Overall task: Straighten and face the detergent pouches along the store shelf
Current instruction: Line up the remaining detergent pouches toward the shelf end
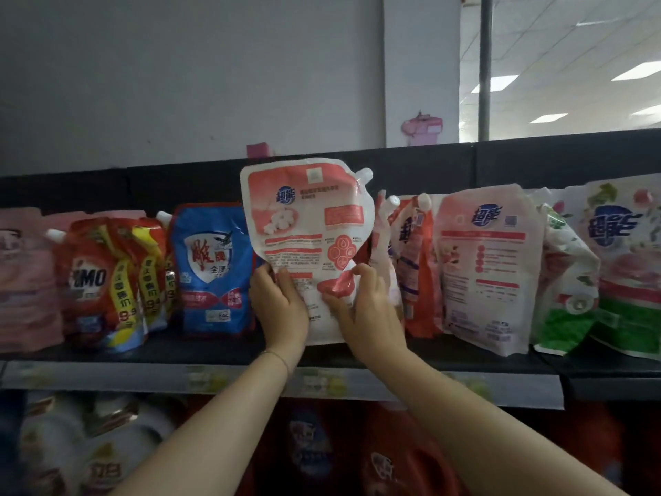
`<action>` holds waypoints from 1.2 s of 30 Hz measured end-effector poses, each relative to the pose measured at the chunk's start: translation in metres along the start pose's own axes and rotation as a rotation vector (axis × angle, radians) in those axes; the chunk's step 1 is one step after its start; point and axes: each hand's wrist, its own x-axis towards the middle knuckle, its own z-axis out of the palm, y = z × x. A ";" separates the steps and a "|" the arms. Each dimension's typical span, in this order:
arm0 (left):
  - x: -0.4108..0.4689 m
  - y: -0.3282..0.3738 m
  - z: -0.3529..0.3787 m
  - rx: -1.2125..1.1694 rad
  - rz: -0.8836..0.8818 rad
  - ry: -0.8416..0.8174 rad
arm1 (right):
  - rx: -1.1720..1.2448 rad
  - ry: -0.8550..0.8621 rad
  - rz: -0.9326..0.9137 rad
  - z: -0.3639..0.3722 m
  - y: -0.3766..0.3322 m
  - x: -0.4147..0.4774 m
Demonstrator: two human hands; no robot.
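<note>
Coral pouch [307, 223] held upright above the row, back panel out, spout top right. Left of it, blue pouch [211, 270] and red pouches [107, 281] front-out; right, pink pouch [490, 270] back-out, green pouch [565, 291] leaning.

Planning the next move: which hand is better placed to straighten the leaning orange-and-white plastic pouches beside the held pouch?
Probably right: the right hand grips the pink-and-white plastic pouch next to those leaning orange-and-white pouches; the left hand grips its far edge.

There are two hands [280, 302] [365, 311], two pink-and-white pouches [307, 223] [486, 266], one blue pouch [211, 270], one green-and-white pouch [565, 281] and at least two red-and-yellow pouches [89, 277] [150, 266].
</note>
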 end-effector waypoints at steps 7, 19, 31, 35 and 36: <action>0.010 -0.038 -0.020 0.307 -0.163 -0.366 | -0.056 -0.226 0.105 0.038 0.005 0.000; -0.029 0.007 -0.001 0.446 0.515 -0.470 | -0.275 0.064 -0.021 -0.028 0.030 0.000; -0.046 0.010 0.017 0.840 0.546 -0.660 | -0.257 -0.173 0.590 -0.049 0.111 0.033; -0.044 -0.004 0.012 1.048 0.577 -0.743 | -0.331 -0.169 0.616 -0.045 0.114 0.039; -0.044 -0.006 0.011 1.054 0.564 -0.734 | -0.355 -0.164 0.629 -0.045 0.113 0.040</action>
